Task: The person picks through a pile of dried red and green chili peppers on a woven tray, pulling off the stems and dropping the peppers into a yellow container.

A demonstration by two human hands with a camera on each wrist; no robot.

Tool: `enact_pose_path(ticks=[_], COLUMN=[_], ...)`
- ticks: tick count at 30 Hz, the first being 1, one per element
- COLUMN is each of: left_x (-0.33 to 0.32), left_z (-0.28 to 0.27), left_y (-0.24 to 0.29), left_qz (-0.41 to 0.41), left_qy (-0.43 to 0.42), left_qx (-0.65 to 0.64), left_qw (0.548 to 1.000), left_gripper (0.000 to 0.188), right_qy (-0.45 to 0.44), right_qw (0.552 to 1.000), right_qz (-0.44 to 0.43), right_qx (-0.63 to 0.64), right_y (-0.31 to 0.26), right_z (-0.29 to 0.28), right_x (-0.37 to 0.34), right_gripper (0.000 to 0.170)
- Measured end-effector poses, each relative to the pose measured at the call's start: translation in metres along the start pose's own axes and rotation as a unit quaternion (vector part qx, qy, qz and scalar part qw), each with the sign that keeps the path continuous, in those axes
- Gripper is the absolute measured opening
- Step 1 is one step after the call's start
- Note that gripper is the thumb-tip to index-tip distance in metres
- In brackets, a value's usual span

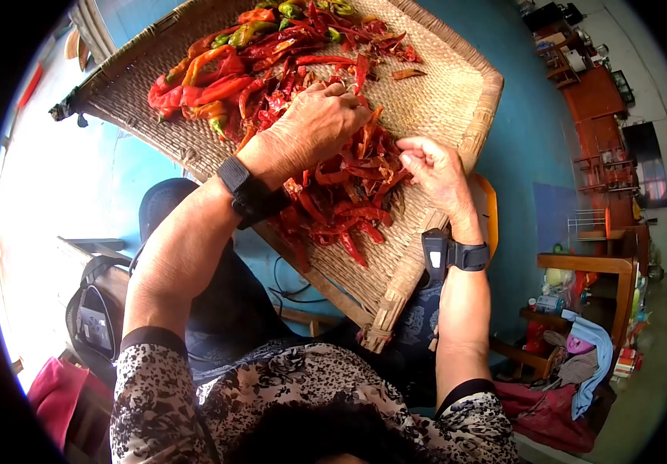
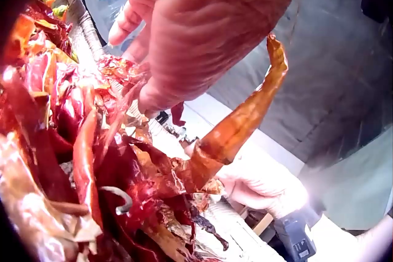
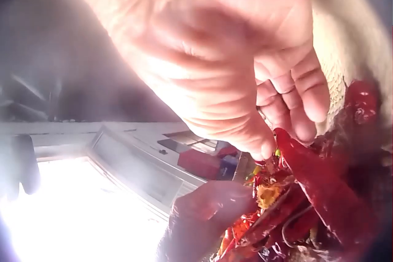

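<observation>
A heap of dried red chili peppers [image 1: 349, 193] lies on a woven tray [image 1: 449, 93] tilted over the person's lap. My left hand [image 1: 314, 122] reaches down into the middle of the heap with bent fingers. In the left wrist view, its thumb and fingers pinch a crumpled red chili pepper [image 2: 120, 68]. By the heap's right side, my right hand [image 1: 438, 174] hovers with loosely bent fingers, and a gap shows between thumb and forefinger. A red chili [image 3: 319, 182] overlaps its thumb tip in the right wrist view.
Fuller red and orange peppers [image 1: 221, 89] and some green ones [image 1: 252, 32] lie toward the tray's far left. The tray's thick bound rim [image 1: 395, 298] runs beside the right forearm. A wooden chair [image 1: 588, 263] with cloths stands at the right. A black bag [image 1: 95, 317] is at the left.
</observation>
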State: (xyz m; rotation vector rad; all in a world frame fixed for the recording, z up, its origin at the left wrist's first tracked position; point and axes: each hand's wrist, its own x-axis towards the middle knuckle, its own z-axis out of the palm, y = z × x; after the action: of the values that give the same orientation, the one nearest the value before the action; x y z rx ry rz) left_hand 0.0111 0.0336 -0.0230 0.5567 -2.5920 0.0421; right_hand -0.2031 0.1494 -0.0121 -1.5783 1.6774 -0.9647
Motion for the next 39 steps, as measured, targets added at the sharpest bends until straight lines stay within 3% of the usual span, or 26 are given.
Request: enact_pose_path(ticks=[2,6,8,11,13,16,18,21,22,24,25,27,28,30,32,34,36,37,39], left_x=[0.001,0.003,0.005,0.006,0.007,0.009,0.008,0.009,0.010,0.010,0.010,0.009,0.009,0.008,0.008,0.007,0.005,0.004,0.001], left_z=[0.003,0.003,0.005,0.007,0.006,0.005,0.009,0.009,0.008,0.008,0.009,0.011,0.013,0.015,0.014,0.011,0.016,0.018,0.016], left_y=[0.000,0.004,0.003,0.004,0.005,0.010,0.009,0.009,0.009,0.009,0.009,0.009,0.009,0.009,0.009,0.008,0.005,0.004,0.003], left_qz=[-0.001,-0.007,-0.001,0.015,0.027,0.031,0.031,0.028,0.026,0.024,0.022,0.018,0.015,0.017,0.018,0.022,0.034,0.047,0.043], left_qy=[0.006,-0.002,-0.002,0.015,0.030,-0.004,-0.003,-0.018,-0.027,-0.026,-0.027,-0.027,-0.028,-0.025,-0.022,-0.026,-0.007,0.013,0.006], left_qx=[0.001,0.000,-0.002,-0.008,-0.012,-0.027,-0.030,-0.027,-0.025,-0.022,-0.020,-0.021,-0.023,-0.021,-0.017,-0.033,-0.025,-0.018,-0.019], left_qw=[1.000,1.000,1.000,1.000,0.999,0.999,0.999,0.999,0.999,0.999,0.999,0.999,0.999,0.999,0.999,0.999,0.999,0.999,0.999], left_gripper=[0.019,0.021,0.021,0.021,0.021,0.019,0.017,0.017,0.017,0.017,0.017,0.017,0.018,0.018,0.018,0.020,0.020,0.019,0.020], right_qy=[-0.040,-0.082,-0.062,0.001,0.070,0.235,0.345,0.487,0.507,0.515,0.515,0.432,0.432,0.391,0.271,0.145,0.041,-0.012,-0.062], right_qw=[0.996,0.993,0.992,1.000,0.997,0.968,0.938,0.857,0.838,0.783,0.783,0.700,0.700,0.765,0.877,0.917,0.920,0.923,0.899], right_qz=[-0.012,0.027,0.003,0.005,0.014,-0.038,-0.035,-0.039,-0.052,0.002,0.001,0.080,0.080,-0.062,-0.074,-0.084,-0.056,0.000,0.014], right_qx=[-0.073,-0.078,-0.110,0.008,0.012,0.078,0.009,-0.164,-0.192,-0.350,-0.350,-0.563,-0.563,-0.508,-0.389,-0.361,-0.385,-0.386,-0.434], right_y=[0.003,-0.005,-0.003,-0.003,-0.022,0.005,0.006,0.039,0.046,0.047,0.048,0.039,0.034,0.024,0.014,-0.011,-0.011,-0.015,-0.015], right_z=[0.002,0.007,0.006,-0.016,-0.034,-0.061,-0.076,-0.107,-0.113,-0.118,-0.116,-0.103,-0.096,-0.084,-0.065,-0.036,-0.020,-0.015,-0.009], right_x=[-0.004,-0.015,-0.017,-0.022,-0.026,-0.027,-0.033,-0.043,-0.047,-0.056,-0.059,-0.059,-0.055,-0.042,-0.029,-0.024,-0.019,-0.016,-0.011], right_gripper=[0.022,0.021,0.020,0.021,0.025,0.026,0.023,0.021,0.020,0.020,0.020,0.020,0.020,0.024,0.030,0.034,0.038,0.040,0.037])
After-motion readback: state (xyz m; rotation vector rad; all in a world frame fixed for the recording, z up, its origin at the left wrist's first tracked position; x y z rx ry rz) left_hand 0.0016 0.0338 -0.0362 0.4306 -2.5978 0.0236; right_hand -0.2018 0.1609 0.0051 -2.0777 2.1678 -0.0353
